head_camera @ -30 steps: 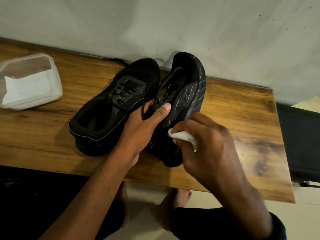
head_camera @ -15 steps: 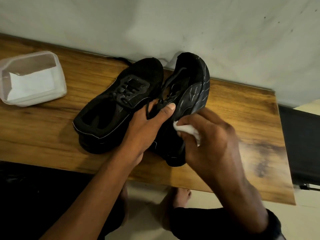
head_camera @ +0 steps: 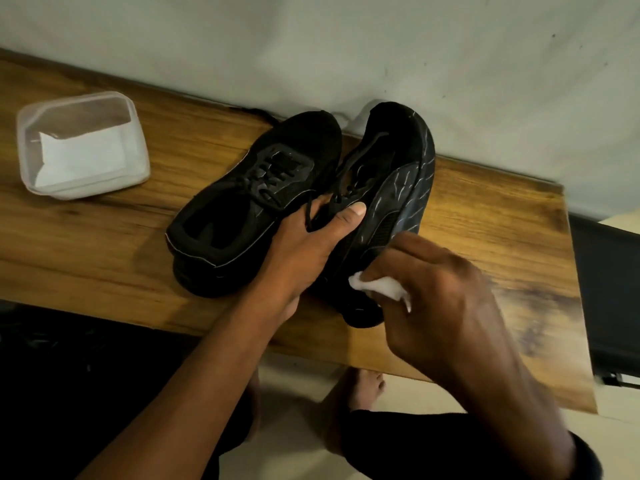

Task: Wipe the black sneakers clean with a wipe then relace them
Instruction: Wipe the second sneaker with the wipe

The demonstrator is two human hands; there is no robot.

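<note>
Two black sneakers rest on a wooden table (head_camera: 104, 244). The left sneaker (head_camera: 256, 192) lies flat, its laces in place. The right sneaker (head_camera: 398, 181) is tipped onto its side, its outer side and sole facing me. My left hand (head_camera: 304, 247) grips this tilted sneaker at its opening, thumb over the lace area. My right hand (head_camera: 436, 299) is closed around a crumpled white wipe (head_camera: 377, 287) and presses it against the tilted sneaker's side near the heel. The heel end is partly hidden by my right hand.
A clear plastic tub (head_camera: 83, 143) with white wipes inside sits at the table's left. A pale wall runs behind the table. A dark piece of furniture (head_camera: 609, 289) stands past the right edge. My bare feet (head_camera: 360, 386) show on the floor below the front edge.
My right hand has slid the wipe back toward the sneaker's heel after having moved it up toward the middle. The left hand keeps its grip on the tilted sneaker.
</note>
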